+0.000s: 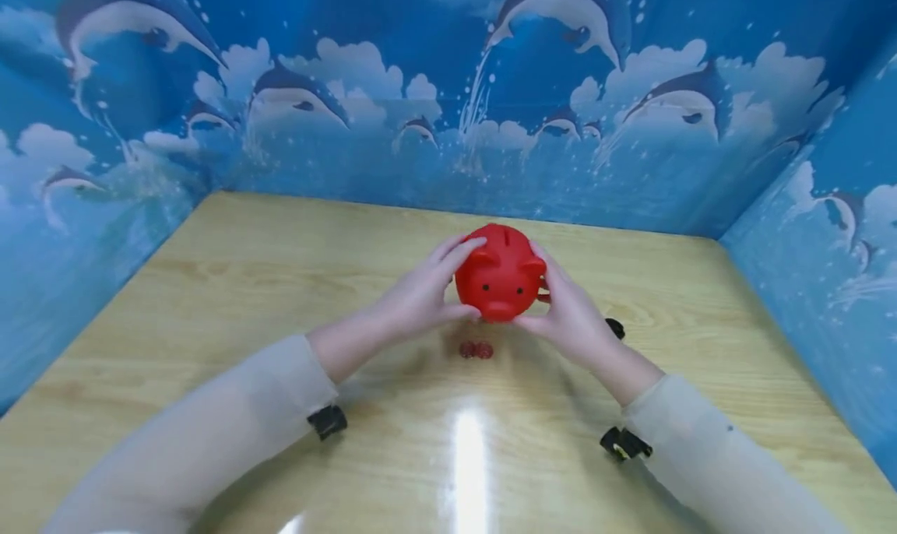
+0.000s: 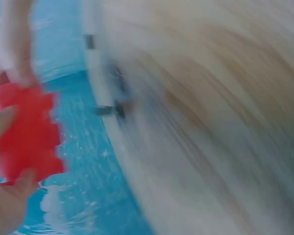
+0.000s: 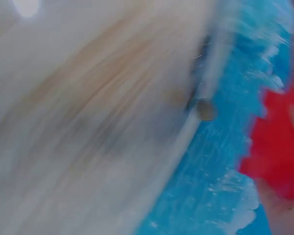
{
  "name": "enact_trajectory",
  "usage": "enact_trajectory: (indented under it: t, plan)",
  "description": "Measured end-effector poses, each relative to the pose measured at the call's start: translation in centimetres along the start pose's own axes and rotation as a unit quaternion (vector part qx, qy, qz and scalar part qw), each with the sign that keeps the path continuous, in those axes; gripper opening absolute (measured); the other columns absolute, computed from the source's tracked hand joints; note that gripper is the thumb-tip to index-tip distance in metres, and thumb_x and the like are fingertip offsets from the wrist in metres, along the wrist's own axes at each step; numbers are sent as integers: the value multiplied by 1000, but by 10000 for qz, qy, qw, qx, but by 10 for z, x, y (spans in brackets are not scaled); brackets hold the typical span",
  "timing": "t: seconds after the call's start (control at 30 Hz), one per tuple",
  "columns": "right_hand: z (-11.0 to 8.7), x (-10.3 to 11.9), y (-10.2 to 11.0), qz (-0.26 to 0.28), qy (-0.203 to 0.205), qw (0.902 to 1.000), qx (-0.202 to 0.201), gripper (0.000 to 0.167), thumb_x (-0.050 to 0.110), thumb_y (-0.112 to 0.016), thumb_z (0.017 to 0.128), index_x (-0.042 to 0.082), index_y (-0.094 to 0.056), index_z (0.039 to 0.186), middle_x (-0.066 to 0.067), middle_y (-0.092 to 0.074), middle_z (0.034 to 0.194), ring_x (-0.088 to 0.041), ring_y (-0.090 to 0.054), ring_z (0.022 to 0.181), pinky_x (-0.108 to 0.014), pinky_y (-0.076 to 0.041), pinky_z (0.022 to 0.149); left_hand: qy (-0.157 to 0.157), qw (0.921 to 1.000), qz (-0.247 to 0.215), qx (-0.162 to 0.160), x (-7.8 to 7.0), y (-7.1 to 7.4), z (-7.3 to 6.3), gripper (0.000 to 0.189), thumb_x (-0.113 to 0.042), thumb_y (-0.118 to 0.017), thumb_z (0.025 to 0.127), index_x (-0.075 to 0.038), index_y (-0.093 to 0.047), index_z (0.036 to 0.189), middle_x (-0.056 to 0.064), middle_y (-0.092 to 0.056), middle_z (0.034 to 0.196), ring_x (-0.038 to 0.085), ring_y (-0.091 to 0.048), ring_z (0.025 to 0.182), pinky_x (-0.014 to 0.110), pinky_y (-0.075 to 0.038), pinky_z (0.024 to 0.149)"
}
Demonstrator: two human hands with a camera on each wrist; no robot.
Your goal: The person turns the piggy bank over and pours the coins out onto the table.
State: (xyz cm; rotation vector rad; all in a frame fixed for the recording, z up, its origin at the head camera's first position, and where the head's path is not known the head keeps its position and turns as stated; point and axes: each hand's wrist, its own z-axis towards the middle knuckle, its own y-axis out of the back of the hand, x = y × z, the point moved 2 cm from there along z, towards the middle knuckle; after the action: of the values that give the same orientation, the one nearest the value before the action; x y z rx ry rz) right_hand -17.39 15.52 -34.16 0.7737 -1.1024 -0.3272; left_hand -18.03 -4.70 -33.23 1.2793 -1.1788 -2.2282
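Note:
A red piggy bank [image 1: 501, 273] is held up over the table, its face toward me and the coin slot at its top. My left hand [image 1: 427, 289] grips its left side, with fingers curved round the upper part and thumb near the bottom. On the opposite side my right hand [image 1: 571, 316] grips it, thumb low by the snout. Both wrist views are blurred, showing the red piggy bank [image 2: 29, 132] between the hands, with my right hand [image 3: 279, 210] at the lower right edge. Two small dark red round shapes [image 1: 476, 350] show on the table below it.
The light wood table [image 1: 280, 254] has glare near its front. Blue dolphin-print sheeting [image 1: 392, 152] stands behind and along both sides. A black object [image 1: 615, 328] shows beside my right wrist. Black wrist mounts [image 1: 327, 423] hang under both sleeves.

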Motion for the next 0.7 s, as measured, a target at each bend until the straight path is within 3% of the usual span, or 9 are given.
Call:
enact_trajectory:
  t: [0.13,0.33,0.4,0.53,0.63,0.7]
  plan:
    - [0,3,3,-12,55,9999,-124,100,11,-79,74,19,-14,150,-7,-35,143,-26,-44,120,-40,-52,81,-172,9998,-77,-114,0,2,1,88,-18,-80,74,-18,-29,146,8,-27,148,24,-39,126,35,-52,82]
    - [1,1,-1,105,-330,9992,202,93,20,-81,73,18,-24,147,-4,-43,136,-24,-49,114,-39,-53,80,323,9984,-113,451,1,1,2,90,-21,-79,75,-17,-25,147,7,-28,148,22,-36,127,33,-52,83]
    - [0,0,-3,89,-258,9995,174,92,23,-81,73,18,-25,146,-4,-43,136,-24,-49,114,-41,-53,80,327,9985,2,443,0,0,0,93,-21,-80,74,-15,-23,148,7,-29,147,22,-35,128,34,-51,84]
    - [-3,5,-3,-171,213,9991,-330,97,17,-81,72,18,-20,148,-7,-33,144,-26,-43,121,-43,-52,82,-242,9991,348,-12,-5,1,-2,98,-20,-82,71,-11,-20,147,11,-24,149,26,-35,129,36,-50,86]
    - [-5,8,0,-352,536,9954,-710,102,8,-81,71,16,-16,149,-10,-24,148,-28,-36,127,-44,-51,82,-732,9945,574,-481,-8,2,-3,98,-18,-83,70,-9,-22,145,13,-23,150,27,-36,129,36,-49,87]
    - [-4,8,0,-281,561,9959,-644,101,7,-81,71,16,-18,149,-10,-26,147,-28,-37,126,-44,-52,81,-739,9939,564,-587,-8,1,-2,97,-18,-84,69,-8,-24,144,13,-28,147,26,-38,127,36,-50,86]
